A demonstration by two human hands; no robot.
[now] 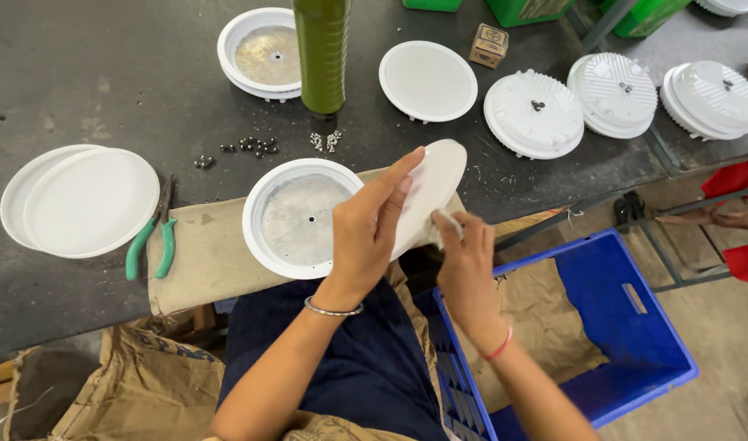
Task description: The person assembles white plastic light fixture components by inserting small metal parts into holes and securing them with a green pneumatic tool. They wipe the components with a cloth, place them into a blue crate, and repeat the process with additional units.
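My left hand (366,229) grips a thin white round disc (435,184) and holds it tilted above the table's front edge. My right hand (465,257) pinches a small white strip at the disc's lower edge. Just left of the hands, a white round housing (264,196) with a grey inner plate lies face up on a brown cardboard sheet (198,257).
Stacked white discs (80,200) and green-handled pliers (149,241) lie at left. Small screws (256,147) and a green cylinder (322,49) are behind the housing. Another open housing (243,33), a white disc (427,80), finned housings (533,113) and a small box (488,45) are at the back. A blue crate (635,343) stands below right.
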